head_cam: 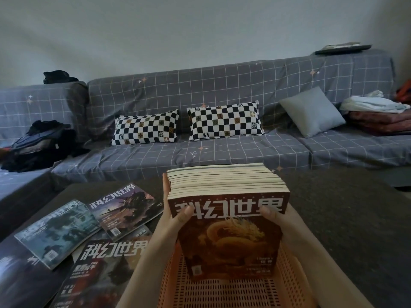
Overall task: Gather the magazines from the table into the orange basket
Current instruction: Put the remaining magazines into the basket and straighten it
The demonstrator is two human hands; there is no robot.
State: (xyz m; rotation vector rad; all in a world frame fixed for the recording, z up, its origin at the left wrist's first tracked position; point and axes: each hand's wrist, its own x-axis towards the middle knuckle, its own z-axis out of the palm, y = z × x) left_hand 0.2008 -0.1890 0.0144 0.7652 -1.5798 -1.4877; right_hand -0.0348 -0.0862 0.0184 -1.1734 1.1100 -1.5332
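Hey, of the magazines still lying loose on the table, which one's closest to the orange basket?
The dark-covered magazine with large white title characters, lying just left of the orange basket. The purple one and the teal one lie farther left.

Both forearms extend forward from the lower edge of the view, bare to the wrist, converging slightly. The left hand [175, 215] is closed on the left side of a stack of magazines [229, 218], thumb across the front cover. The right hand [277, 216] mirrors this grip on the right side.
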